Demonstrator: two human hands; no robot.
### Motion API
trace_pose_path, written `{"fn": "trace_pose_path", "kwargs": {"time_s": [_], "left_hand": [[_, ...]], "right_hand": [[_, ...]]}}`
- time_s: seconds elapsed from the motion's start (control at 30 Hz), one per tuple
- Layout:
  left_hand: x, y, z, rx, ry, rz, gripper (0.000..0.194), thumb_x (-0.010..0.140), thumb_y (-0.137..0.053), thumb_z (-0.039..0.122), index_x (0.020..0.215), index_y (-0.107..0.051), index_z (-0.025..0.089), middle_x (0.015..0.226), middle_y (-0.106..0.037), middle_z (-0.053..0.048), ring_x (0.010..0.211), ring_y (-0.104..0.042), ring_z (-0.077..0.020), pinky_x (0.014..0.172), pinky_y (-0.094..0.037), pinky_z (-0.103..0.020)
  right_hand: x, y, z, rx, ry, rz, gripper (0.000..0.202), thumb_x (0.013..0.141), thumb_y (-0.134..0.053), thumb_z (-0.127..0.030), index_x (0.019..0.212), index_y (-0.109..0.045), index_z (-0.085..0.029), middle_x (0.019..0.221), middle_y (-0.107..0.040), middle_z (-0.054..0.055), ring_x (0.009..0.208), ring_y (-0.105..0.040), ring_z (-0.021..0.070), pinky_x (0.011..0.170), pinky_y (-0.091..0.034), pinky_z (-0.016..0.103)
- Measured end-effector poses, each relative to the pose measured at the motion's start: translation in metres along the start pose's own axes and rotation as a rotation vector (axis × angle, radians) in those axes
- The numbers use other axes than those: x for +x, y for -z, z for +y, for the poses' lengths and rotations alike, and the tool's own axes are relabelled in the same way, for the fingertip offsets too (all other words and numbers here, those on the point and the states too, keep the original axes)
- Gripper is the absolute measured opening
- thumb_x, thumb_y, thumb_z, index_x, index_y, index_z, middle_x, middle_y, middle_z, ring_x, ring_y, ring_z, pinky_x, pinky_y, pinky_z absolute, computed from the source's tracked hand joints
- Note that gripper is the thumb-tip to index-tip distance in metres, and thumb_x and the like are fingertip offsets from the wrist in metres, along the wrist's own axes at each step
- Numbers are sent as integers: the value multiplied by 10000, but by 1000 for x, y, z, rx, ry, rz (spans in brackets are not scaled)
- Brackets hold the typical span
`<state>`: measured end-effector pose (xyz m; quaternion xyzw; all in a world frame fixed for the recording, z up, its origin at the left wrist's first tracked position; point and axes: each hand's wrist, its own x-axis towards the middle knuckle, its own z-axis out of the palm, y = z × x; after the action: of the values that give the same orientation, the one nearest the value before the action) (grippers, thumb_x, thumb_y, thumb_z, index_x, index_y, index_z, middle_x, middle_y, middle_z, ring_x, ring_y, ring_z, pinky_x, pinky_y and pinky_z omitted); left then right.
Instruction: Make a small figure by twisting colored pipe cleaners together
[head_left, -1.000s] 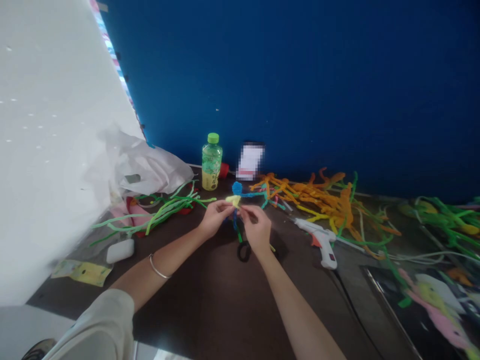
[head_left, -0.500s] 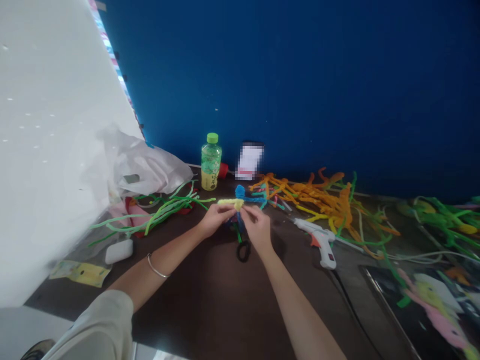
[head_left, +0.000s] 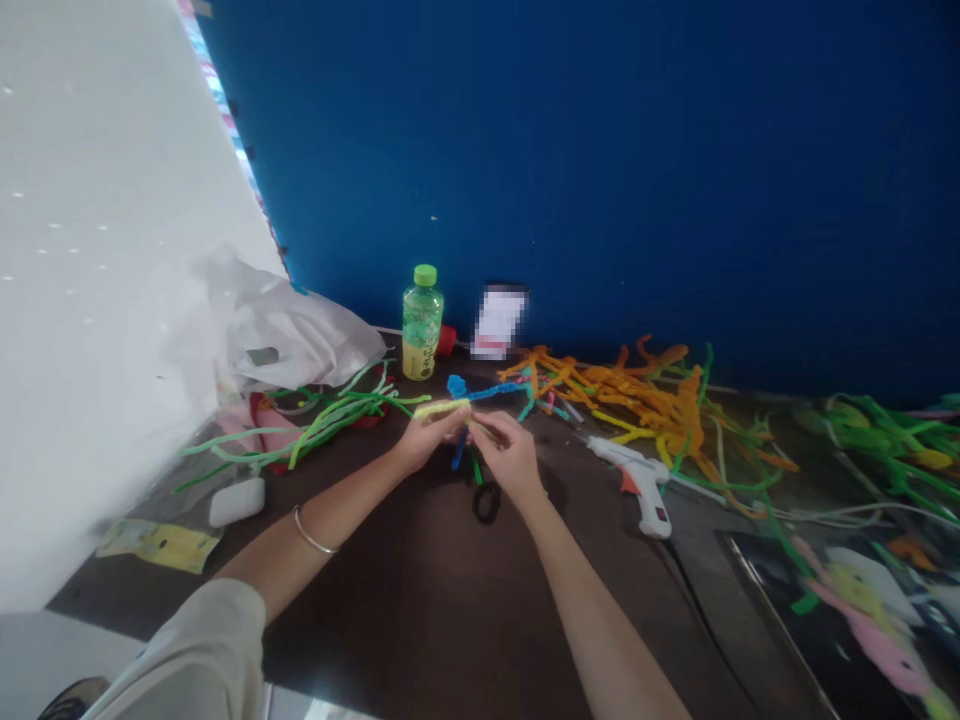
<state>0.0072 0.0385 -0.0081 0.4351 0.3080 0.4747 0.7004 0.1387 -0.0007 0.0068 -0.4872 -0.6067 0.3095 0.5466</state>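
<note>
Presently: one pale-yellow fuzzy strip, lying along the left hand, its right end between both hands. One bright-blue fuzzy figure with rounded top, just behind the strip, shifted leftward within the last half second. Left fingers: pinching the strip. Right hand: fingertips pinched at the strip's right end, contact partly hidden. Judged meaning: strip being repositioned against the figure, joining unfinished.

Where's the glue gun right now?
In the head view, the glue gun lies on the table, right of the right hand, just below the orange fuzzy stems.
</note>
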Motion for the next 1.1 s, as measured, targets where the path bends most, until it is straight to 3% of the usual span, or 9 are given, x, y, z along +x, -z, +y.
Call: {"fn": "trace_pose_path", "kwargs": {"time_s": [0.2, 0.47, 0.6, 0.73, 0.87, 1.0, 1.1], "left_hand": [[3, 3, -1, -20, 70, 62, 319, 615, -691, 373, 791, -618, 118, 659, -562, 0, 579, -521, -65, 534, -434, -193], [5, 2, -1, -27, 69, 61, 287, 619, -684, 379, 701, -606, 116, 513, -454, 56, 459, -421, -25, 547, -446, -192], [3, 0, 2, -58, 93, 70, 302, 605, -688, 397, 700, -609, 121, 551, -505, 40, 504, -477, -35, 546, -428, -174], [4, 0, 2, -51, 101, 94, 330, 590, -695, 409, 760, -626, 135, 662, -580, 10, 580, -524, -50, 576, -422, -174], [6, 3, 0, 85, 69, 110, 341, 615, -667, 435, 759, -635, 127, 644, -572, 5, 540, -485, -50, 528, -383, -177], [6, 5, 1, 145, 47, 44, 340, 641, -643, 444, 741, -635, 120, 608, -542, 12, 522, -456, -52, 507, -353, -187], [5, 6, 4, 103, 75, -24, 318, 647, -649, 424, 729, -629, 118, 593, -520, 16, 509, -444, -47, 504, -341, -189]], "right_hand": [[2, 5, 3, -76, 24, -63, 198, 748, -571, -302, 890, -673, -208, 871, -644, 50, 784, -606, 166, 665, -504, 282], [3, 5, 7, -180, 81, -51, 184, 765, -559, -302, 878, -663, -199, 819, -637, 51, 739, -600, 166, 623, -489, 269], [1, 4, 6, -296, 146, -39, 175, 784, -535, -306, 849, -665, -210, 767, -633, 44, 682, -586, 158, 587, -471, 264], [1, 5, 4, -369, 218, -56, 185, 801, -510, -298, 864, -669, -227, 789, -648, 38, 718, -596, 163, 647, -478, 279], [1, 7, 6, -412, 298, 13, 179, 814, -497, -261, 864, -668, -239, 834, -663, 41, 798, -604, 175, 747, -473, 310], [-1, 8, 7, -457, 355, 119, 159, 798, -525, -233, 855, -673, -240, 836, -674, 47, 803, -605, 185, 781, -459, 331], [-1, 7, 7, -411, 316, 164, 138, 781, -548, -244, 828, -677, -232, 823, -676, 51, 791, -609, 187, 778, -462, 332]]}}
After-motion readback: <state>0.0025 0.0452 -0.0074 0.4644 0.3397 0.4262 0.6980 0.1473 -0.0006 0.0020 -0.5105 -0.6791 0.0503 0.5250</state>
